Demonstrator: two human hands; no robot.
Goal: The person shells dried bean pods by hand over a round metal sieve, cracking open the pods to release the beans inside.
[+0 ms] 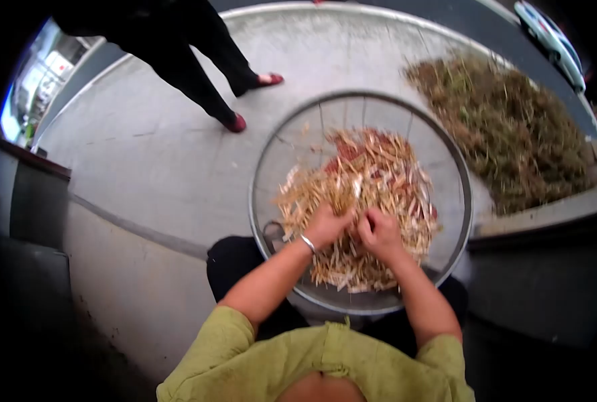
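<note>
A large round wire-mesh tray (253,191) rests over my knees. Dry tan husks or pods (352,271) are heaped in it, with reddish bits (352,149) among them toward the far side. My left hand (326,226), with a silver bracelet on the wrist, is closed around a bunch of the dry pods above the heap. Close beside it, my right hand (379,231) is closed, its fingertips pinched near the left thumb. What the right fingers hold is too small to make out.
Another person in black trousers (205,67) and red shoes (235,123) stands beyond the tray at the left. A pile of dried plants (506,127) lies on the pavement at the right. A white car (550,40) is on the road behind.
</note>
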